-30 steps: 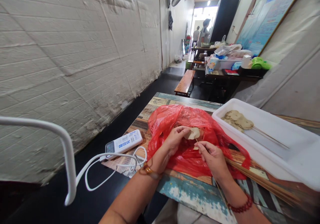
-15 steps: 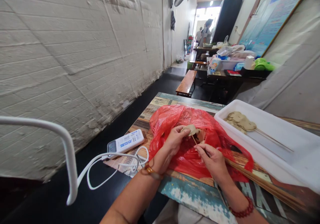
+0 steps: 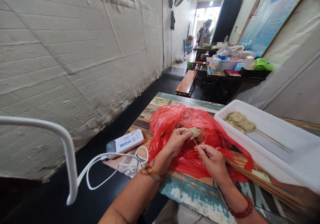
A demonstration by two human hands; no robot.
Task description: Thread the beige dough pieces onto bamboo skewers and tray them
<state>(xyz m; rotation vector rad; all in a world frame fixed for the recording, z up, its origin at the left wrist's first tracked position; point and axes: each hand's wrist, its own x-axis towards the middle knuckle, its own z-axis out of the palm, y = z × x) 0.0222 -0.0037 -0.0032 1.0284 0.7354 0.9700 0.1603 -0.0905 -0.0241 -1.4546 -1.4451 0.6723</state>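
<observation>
My left hand (image 3: 178, 140) pinches a thin, round, greenish-beige slice (image 3: 194, 132) above an opened red plastic bag (image 3: 163, 120). My right hand (image 3: 212, 159) grips a thin wooden skewer (image 3: 194, 142), whose upper end meets the slice; whether it has pierced through I cannot tell. More pale pieces show inside the bag's mouth, partly covered by the hands. To the right, a white plastic tub (image 3: 272, 150) holds skewered slices (image 3: 240, 121) of the same kind. A bundle of bare skewers (image 3: 267, 184) lies on the table beside my right forearm.
On the table's left stands a white power bank (image 3: 126, 143) with a looped white cable (image 3: 92, 172). A white tube (image 3: 67, 150) curves in at far left. Beyond are a wooden bench (image 3: 187, 82), a cluttered table (image 3: 235, 75) and people in the doorway.
The slice between my left fingers has tilted and shifted slightly right and down. My right hand has barely moved. The people in the doorway have shifted.
</observation>
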